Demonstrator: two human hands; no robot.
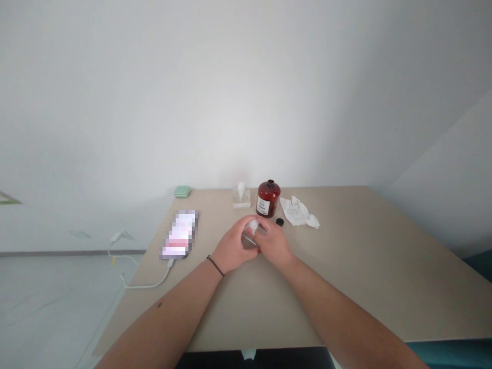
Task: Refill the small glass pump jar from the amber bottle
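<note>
Near the middle of the table, my left hand [233, 245] and my right hand [275, 242] are curled round a small clear square piece with a white rounded knob [253, 224] on top. My fingers hide most of its sides. Just behind my hands stands a dark red-brown bottle [273, 197] with a white label and an uncapped neck. A small black cap [280, 222] lies beside my right hand. To the left of the bottle stands a similar clear square block with a white knob [241, 190].
Crumpled white tissue [299, 211] lies right of the bottle. On the left, a phone [180, 234] with a blurred screen is plugged into a white cable [148, 286] that hangs over the table's edge. A small green box [182, 191] sits at the back left, near the wall [246, 102].
</note>
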